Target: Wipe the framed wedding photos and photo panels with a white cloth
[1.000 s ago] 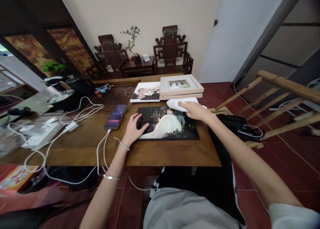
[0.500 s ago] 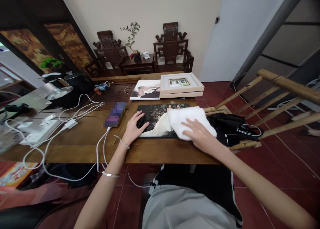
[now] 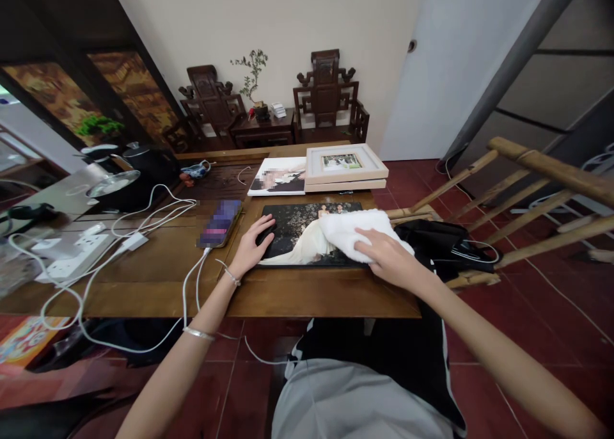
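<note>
Compared with one second ago, my right hand [image 3: 391, 256] has brought the white cloth [image 3: 352, 233] from the far right corner of the dark photo panel [image 3: 300, 234] down over its right side, now largely covered. The panel lies by the near right corner of the tabletop [image 3: 307, 293]. My left hand [image 3: 252, 244] rests spread on its left edge; whether my right grips or only presses, I cannot tell.

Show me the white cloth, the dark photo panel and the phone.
White cloth [image 3: 349, 231]: head view, on its left half.
Dark photo panel [image 3: 313, 238]: head view, on the printed pale dress.
Phone [image 3: 220, 224]: head view, mid-screen.
</note>
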The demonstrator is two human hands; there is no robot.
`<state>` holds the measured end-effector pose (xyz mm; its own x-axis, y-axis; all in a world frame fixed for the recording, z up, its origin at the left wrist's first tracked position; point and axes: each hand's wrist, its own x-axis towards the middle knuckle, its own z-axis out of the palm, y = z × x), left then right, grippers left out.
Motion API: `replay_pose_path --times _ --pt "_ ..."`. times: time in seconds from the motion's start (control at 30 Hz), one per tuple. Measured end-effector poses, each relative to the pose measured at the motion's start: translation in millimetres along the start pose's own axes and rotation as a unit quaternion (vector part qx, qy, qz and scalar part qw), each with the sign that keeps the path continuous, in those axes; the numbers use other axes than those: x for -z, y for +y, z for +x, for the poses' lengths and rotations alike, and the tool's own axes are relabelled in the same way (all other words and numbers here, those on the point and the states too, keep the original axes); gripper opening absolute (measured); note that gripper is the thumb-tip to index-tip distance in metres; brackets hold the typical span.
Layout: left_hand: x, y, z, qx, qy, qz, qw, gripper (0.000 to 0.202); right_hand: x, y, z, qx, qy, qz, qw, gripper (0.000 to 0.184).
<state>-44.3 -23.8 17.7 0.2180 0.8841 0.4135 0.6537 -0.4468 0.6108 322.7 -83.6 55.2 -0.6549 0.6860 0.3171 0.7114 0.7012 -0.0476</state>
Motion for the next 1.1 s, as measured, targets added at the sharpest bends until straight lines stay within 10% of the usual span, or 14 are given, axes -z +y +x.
replay_pose_path --times 0.37,0.83,1.1 --pt "-0.9 4 0 -0.003 0.005 -0.017 1.0 0.043 -7 69 96 -0.041 -0.034 -0.012 0.998 0.053" --pt "-11.3 -13 0 0.003 -0.023 0.014 1.0 0.052 -15 -45 -40 0.06 0.038 -0.036 0.997 0.056" --pt "-12.5 -11 2 0.001 -0.022 0.032 0.999 0.049 -10 -10 -4 0.033 0.011 0.008 0.999 0.058"
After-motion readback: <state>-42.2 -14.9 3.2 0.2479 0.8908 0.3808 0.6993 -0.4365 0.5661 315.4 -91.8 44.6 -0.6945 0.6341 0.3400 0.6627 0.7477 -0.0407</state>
